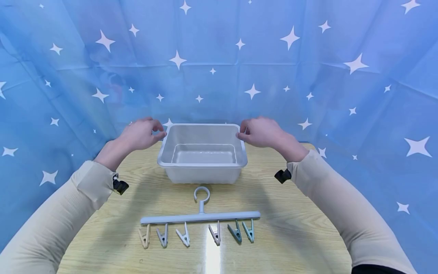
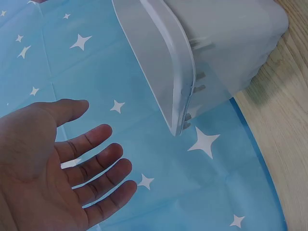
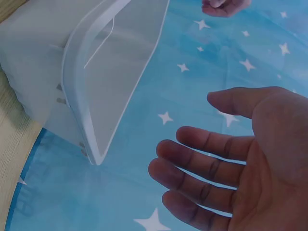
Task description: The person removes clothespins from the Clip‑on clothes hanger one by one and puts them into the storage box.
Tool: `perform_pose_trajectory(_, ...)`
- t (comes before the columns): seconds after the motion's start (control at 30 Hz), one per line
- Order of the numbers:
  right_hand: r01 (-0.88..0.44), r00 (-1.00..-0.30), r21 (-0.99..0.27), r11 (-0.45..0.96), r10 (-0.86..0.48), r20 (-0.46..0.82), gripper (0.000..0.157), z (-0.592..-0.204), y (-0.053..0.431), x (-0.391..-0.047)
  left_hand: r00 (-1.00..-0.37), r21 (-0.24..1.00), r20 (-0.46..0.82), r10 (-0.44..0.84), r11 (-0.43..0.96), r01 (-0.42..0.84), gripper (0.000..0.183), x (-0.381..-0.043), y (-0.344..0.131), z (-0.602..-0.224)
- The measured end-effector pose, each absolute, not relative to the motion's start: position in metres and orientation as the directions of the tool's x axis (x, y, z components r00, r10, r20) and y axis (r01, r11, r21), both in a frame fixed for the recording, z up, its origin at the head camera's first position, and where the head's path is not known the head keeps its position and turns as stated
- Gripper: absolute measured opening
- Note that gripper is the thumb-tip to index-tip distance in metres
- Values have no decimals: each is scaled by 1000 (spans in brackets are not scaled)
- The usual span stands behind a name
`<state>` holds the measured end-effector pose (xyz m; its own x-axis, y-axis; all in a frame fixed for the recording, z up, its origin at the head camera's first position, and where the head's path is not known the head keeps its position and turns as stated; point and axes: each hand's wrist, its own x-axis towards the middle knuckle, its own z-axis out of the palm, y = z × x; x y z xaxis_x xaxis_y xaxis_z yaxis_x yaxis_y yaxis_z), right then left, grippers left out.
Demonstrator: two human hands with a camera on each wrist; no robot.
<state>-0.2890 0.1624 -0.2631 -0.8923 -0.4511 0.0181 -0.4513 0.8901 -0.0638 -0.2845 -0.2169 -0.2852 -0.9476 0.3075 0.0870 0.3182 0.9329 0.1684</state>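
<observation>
A light grey plastic basin sits on the table, its inside facing me with nothing in it. My left hand hovers by the basin's left rim, fingers relaxed and apart from it in the left wrist view. At the opposite side my right hand is likewise held beside the rim, with a gap showing in the right wrist view. Closer to me lies a pale blue hanger with a round hook. Several clothespins hang along its bar, among them a beige clothespin and a dark teal clothespin.
The wooden table has a rounded far edge just behind the basin. A blue curtain with white stars surrounds the table at the back and both sides.
</observation>
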Motion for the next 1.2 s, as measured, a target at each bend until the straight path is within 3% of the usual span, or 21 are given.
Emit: perform_pose_trajectory(1.2,-552,-832,-75,830,-554,-15,23,-277,149,-249,-912,159,64,404,898,409,20,-257,-198,-302)
